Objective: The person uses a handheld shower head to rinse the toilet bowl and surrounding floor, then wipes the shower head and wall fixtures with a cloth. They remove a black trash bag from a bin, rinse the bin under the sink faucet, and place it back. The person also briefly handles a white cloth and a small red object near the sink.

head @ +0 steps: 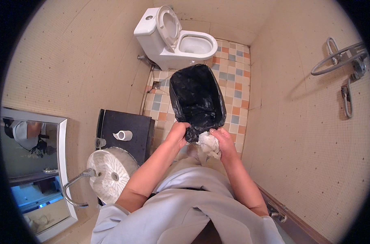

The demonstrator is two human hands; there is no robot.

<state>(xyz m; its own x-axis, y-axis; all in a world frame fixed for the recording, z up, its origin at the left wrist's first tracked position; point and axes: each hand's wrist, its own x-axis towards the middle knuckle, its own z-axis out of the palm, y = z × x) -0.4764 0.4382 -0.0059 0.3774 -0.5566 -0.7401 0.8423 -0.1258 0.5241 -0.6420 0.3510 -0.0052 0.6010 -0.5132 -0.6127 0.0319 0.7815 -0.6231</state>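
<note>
A rectangular bin lined with a black plastic bag (195,94) is held out in front of my body, its mouth facing up. Nothing but creased black plastic shows inside. My left hand (178,133) grips the bag's near left edge, the thumb over the rim. At the near right corner, my right hand (225,141) has its thumb at the rim and holds a crumpled whitish cloth (208,145) below it. Whether that is fabric or thin paper I cannot tell. The fingers under the rim are hidden.
Beyond the bin stands a white toilet (172,39) with its lid raised. At left are a dark counter (127,120) with a toilet paper roll (124,135), a marbled basin (107,180), a curved faucet (71,190) and a mirror (63,146). A shower hose (328,65) hangs right.
</note>
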